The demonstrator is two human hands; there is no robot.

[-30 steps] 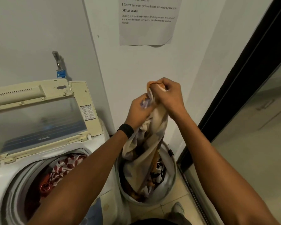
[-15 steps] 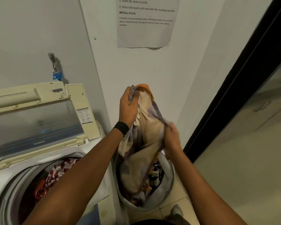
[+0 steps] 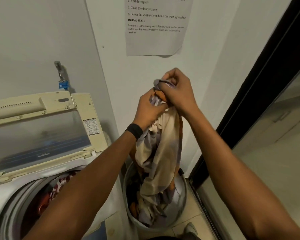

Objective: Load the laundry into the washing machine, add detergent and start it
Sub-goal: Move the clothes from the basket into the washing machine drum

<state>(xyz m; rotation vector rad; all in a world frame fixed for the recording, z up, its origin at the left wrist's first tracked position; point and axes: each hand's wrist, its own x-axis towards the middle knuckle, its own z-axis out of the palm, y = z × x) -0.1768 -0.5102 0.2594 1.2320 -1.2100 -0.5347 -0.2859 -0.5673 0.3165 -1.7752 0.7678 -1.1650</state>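
Both hands bunch a cream, purple and orange cloth (image 3: 160,144) above the laundry basket (image 3: 181,205): right hand (image 3: 177,91) grips its top, left hand (image 3: 148,110) clutches just below. Cloth's tail trails into the basket; washing machine (image 3: 0,193) open at left, patterned laundry (image 3: 59,186) inside

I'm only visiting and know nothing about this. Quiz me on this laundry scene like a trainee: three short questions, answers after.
1. True or false: the washer lid is shut.
2. What grips the beige-and-purple cloth? A) one hand B) both hands C) neither hand
3. Fill the gap: the cloth's lower end hangs into the round ____ on the floor.

Key
1. False: the lid stands open, with red patterned laundry in the drum.
2. B: the left hand and the right hand both hold its top end.
3. basket
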